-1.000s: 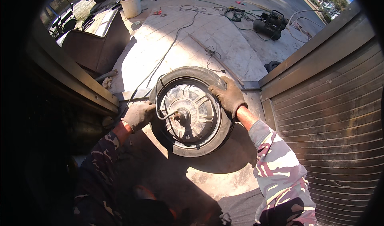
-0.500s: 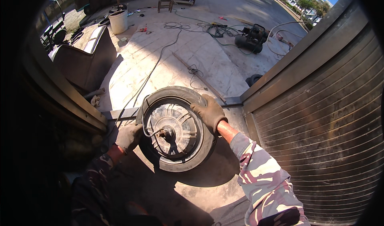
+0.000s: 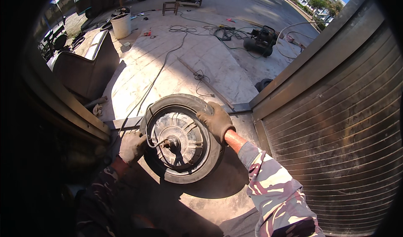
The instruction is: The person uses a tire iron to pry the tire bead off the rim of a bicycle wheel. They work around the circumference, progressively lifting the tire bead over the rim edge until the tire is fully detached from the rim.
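Note:
A scooter-type hub-motor wheel [image 3: 176, 125] with a black tyre stands tilted in the doorway, its metal hub face turned up toward me. From the axle in the hub's middle a dark cable [image 3: 155, 145] bends out to the left and loops up over the tyre's edge. My right hand [image 3: 216, 121], in a brown work glove, grips the tyre at its upper right, thumb over the sidewall. At the tyre's left edge, beside the cable, my gloved left hand [image 3: 133, 146] is closed; its fingertips are hidden behind the tyre.
A metal threshold [image 3: 128, 123] crosses behind the wheel; a ribbed shutter door [image 3: 331, 144] stands right. Beyond lie a wooden stick [image 3: 205, 83] with a thin cord, long cables, a black air compressor [image 3: 260, 41] and a white bucket [image 3: 121, 26]. A brown folded panel [image 3: 90, 69] is at left.
The whole scene has shifted slightly to the left in view. Both hands keep their places on the tyre, and the wheel's tilt looks nearly the same.

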